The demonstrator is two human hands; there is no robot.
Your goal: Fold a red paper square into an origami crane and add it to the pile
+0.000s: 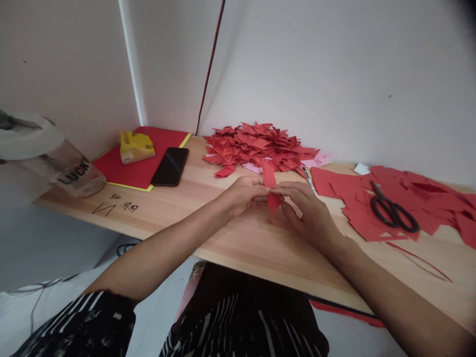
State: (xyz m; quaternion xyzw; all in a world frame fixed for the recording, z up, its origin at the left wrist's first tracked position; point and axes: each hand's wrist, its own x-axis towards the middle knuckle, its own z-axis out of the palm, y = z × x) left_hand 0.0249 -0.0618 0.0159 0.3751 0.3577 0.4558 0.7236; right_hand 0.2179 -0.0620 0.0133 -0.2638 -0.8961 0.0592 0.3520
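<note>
That narrow red paper strip point(269, 175) is up over the wooden table point(223, 238), just this side of the heap of folded red pieces point(255, 144), pinched in the fingertips of both the left hand point(243, 196) and the right hand point(307, 210), and if the two pull unevenly I'd expect a crooked crease or a small tear. A careless push forward might topple loose pieces off the heap, while a wide sweep of the right hand could drag the black-handled scissors point(388, 214) across the flat red sheets point(360, 218) beneath them.
</note>
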